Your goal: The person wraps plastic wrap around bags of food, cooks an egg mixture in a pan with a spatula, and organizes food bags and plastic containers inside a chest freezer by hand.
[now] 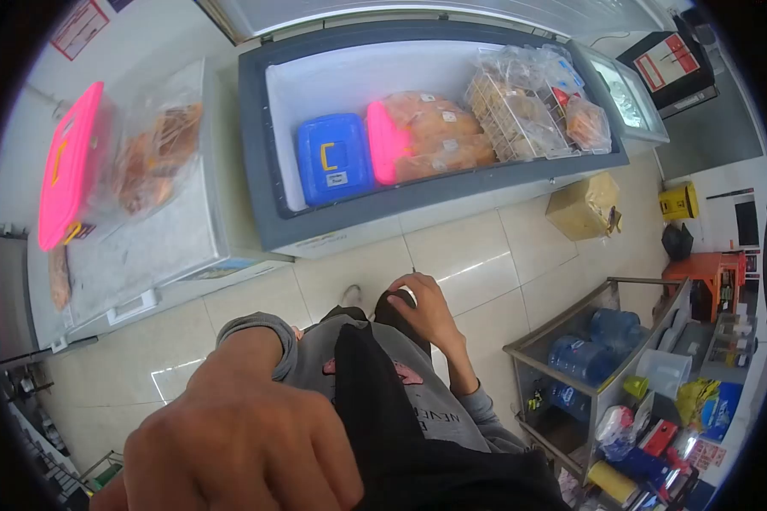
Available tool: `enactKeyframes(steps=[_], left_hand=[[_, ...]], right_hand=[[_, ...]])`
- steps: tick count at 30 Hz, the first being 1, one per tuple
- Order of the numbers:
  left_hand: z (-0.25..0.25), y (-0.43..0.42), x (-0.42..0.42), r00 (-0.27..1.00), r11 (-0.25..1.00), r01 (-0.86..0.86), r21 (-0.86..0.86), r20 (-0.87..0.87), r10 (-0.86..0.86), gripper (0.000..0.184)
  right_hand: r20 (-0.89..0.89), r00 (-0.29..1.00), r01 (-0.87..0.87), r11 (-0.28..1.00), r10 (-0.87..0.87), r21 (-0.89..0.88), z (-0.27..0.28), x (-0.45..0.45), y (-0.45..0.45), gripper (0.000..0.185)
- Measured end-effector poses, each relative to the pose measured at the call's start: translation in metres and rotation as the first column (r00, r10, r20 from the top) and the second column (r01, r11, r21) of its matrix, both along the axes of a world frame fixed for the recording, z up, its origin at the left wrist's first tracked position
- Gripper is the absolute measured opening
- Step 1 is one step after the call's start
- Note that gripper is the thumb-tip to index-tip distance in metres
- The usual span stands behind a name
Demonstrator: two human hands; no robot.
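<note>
My left hand (239, 439) is raised close to the camera, back of the hand toward me, knuckles bent and fingers curled. Its fingertips are hidden, so I cannot make out what they hold, if anything. My right hand (426, 311) is lower, in front of my body beside my dark-trousered leg, with its fingers apart and nothing visible in it. Ahead stands an open chest freezer (383, 202). Inside it are a blue lidded box (334, 157), a pink box (385, 143), bagged orange-brown food (439, 128) and a wire basket (520, 111) of bagged food.
A white closed freezer (170, 230) on the left bears a pink lid (72, 166) and a plastic bag (158, 157). A cardboard box (584, 204) sits on the tiled floor. To the right, a metal-framed rack (601, 400) holds blue water bottles (584, 358).
</note>
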State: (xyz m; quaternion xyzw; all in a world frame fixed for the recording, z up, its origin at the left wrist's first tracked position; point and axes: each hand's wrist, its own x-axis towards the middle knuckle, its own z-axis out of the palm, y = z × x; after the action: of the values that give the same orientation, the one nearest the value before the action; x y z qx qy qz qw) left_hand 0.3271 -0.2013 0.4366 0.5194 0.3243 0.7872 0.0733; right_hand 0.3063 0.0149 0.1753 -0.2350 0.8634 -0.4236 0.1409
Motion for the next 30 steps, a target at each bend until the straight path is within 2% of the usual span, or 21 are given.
enactKeyframes(steps=[6, 10, 12, 13, 16, 18, 19, 20, 21, 22, 23, 24, 25, 26, 27, 28, 29, 30], left_hand=[[-0.017, 0.013, -0.101, 0.985, 0.987, -0.15, 0.058, 0.101, 0.143, 0.024], [-0.029, 0.035, -0.161, 0.941, 0.949, -0.306, 0.078, 0.178, 0.288, 0.023], [-0.038, 0.046, -0.194, 0.918, 0.932, -0.353, 0.086, 0.222, 0.327, 0.022], [-0.044, 0.05, -0.211, 0.909, 0.926, -0.367, 0.09, 0.245, 0.337, 0.022], [-0.068, 0.054, -0.261, 0.878, 0.914, -0.396, 0.092, 0.328, 0.348, 0.021], [-0.096, 0.052, -0.291, 0.848, 0.905, -0.415, 0.092, 0.4, 0.348, 0.021], [-0.121, 0.045, -0.307, 0.873, 0.94, -0.323, 0.11, 0.418, 0.251, 0.034], [-0.151, 0.041, -0.324, 0.872, 0.931, -0.317, 0.184, 0.442, 0.209, 0.04], [-0.182, 0.04, -0.334, 0.807, 0.91, -0.369, 0.191, 0.552, 0.212, 0.04], [-0.216, 0.039, -0.337, 0.643, 0.887, -0.454, 0.082, 0.72, 0.262, 0.041], [-0.249, 0.037, -0.337, 0.426, 0.871, -0.474, -0.127, 0.833, 0.353, 0.043], [-0.28, 0.035, -0.344, 0.25, 0.843, -0.392, -0.368, 0.84, 0.482, 0.046], [-0.312, 0.037, -0.357, 0.171, 0.739, -0.26, -0.622, 0.724, 0.669, 0.042], [-0.353, 0.038, -0.364, 0.145, 0.555, -0.118, -0.823, 0.539, 0.83, 0.037], [-0.391, 0.036, -0.372, 0.14, 0.553, 0.001, -0.833, 0.548, 0.825, 0.036], [-0.428, 0.037, -0.373, 0.125, 0.55, 0.126, -0.826, 0.563, 0.817, 0.035], [-0.464, 0.037, -0.37, 0.026, 0.631, 0.201, -0.749, 0.648, 0.761, 0.035], [-0.5, 0.034, -0.369, -0.073, 0.7, 0.257, -0.667, 0.708, 0.702, 0.035]], right_hand=[[0.153, 0.987, -0.059, 0.998, 0.055, 0.017, -0.018, -0.119, 0.028, 0.015], [0.199, 0.956, -0.228, 0.972, 0.214, 0.05, -0.026, -0.208, 0.037, 0.015], [0.195, 0.934, -0.304, 0.953, 0.298, 0.003, -0.033, -0.251, 0.046, 0.014], [0.217, 0.929, -0.309, 0.951, 0.301, 0.005, -0.038, -0.273, 0.051, 0.014], [0.019, 0.934, -0.355, 0.926, 0.356, 0.125, -0.065, -0.339, 0.074, 0.015], [0.069, 0.94, -0.342, 0.92, 0.335, 0.192, -0.085, -0.382, 0.087, 0.015], [0.097, 0.943, -0.332, 0.908, 0.318, 0.256, -0.098, -0.403, 0.091, 0.015], [0.111, 0.948, -0.319, 0.913, 0.3, 0.254, -0.118, -0.424, 0.097, 0.015], [0.132, 0.94, -0.338, 0.908, 0.313, 0.249, -0.143, -0.442, 0.106, 0.014], [0.155, 0.933, -0.356, 0.902, 0.326, 0.245, -0.171, -0.457, 0.117, 0.014], [0.228, 0.92, -0.37, 0.897, 0.319, 0.24, -0.206, -0.475, 0.127, 0.012], [0.303, 0.901, -0.386, 0.892, 0.31, 0.234, -0.242, -0.491, 0.14, 0.01], [0.324, 0.904, -0.389, 0.851, 0.279, 0.352, -0.275, -0.503, 0.153, 0.011], [0.323, 0.912, -0.384, 0.801, 0.252, 0.459, -0.302, -0.52, 0.156, 0.012], [0.313, 0.92, -0.364, 0.811, 0.237, 0.457, -0.321, -0.539, 0.155, 0.012], [0.256, 0.941, -0.334, 0.717, 0.22, 0.612, -0.337, -0.549, 0.157, 0.017], [0.205, 0.954, -0.296, 0.596, 0.217, 0.747, -0.351, -0.553, 0.161, 0.023], [0.201, 0.957, -0.288, 0.6, 0.209, 0.747, -0.365, -0.56, 0.16, 0.023]])
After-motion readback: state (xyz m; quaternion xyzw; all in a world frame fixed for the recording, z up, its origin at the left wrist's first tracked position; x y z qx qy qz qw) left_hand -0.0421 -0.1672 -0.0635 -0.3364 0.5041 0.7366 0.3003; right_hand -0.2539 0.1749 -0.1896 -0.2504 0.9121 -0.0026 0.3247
